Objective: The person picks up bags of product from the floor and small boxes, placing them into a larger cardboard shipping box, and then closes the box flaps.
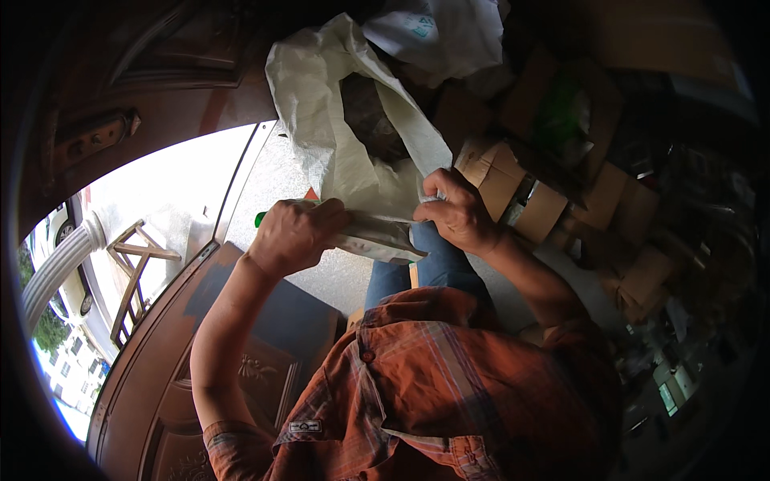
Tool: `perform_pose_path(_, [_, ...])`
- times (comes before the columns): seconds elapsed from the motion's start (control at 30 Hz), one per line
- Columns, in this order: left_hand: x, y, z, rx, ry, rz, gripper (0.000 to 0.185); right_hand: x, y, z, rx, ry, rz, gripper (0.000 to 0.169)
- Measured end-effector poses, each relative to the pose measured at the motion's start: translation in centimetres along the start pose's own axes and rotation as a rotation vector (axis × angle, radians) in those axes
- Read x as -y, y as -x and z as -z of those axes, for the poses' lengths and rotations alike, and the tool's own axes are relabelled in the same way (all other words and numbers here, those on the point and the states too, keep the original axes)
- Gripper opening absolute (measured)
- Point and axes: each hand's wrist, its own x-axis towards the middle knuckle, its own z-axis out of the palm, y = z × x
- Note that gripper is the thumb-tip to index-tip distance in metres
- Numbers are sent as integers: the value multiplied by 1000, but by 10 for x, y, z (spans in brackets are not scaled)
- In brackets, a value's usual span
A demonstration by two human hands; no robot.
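A large off-white woven sack (307, 114) gapes in front of me, its mouth a wide loop with a dark inside. My right hand (457, 210) pinches the near right part of its rim between thumb and fingers. My left hand (301, 231) is closed around a flat, shiny silver-white packet (385, 243), which lies across the near edge of the sack. A green tip (260, 219) sticks out to the left of that hand, and a small orange-red point (311, 193) shows just above it. Whether the left fingers also hold sack cloth is hidden.
Dark brown carved door leaves (228, 385) stand at the left, with a daylit doorway between them. Outside are a wooden frame (144, 252) and a white column (63, 264). Cardboard boxes (541, 216) crowd the right. Another white bag (445, 36) lies beyond the sack.
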Motion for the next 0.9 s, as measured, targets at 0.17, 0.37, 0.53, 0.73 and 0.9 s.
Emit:
perform_pose_path(0.17, [-8,10,10,-14,40,88,23,-5,-7,0,-43,-1,5,17])
perform_pose_path(0.37, [-12,12,7,-54,30,87,24,-9,-14,3,-43,-27,0,17])
perform_pose_path(0.53, [-20,32,4,-160,189,296,38,-16,-16,8,-120,-41,-91,19])
perform_pose_path(0.73, [-33,74,-23,-530,-13,151,31,-19,-8,7,-103,-36,-120,17])
perform_pose_path(0.9, [-40,95,-32,-601,-144,94,25,-17,-8,2,-79,-55,-123,17])
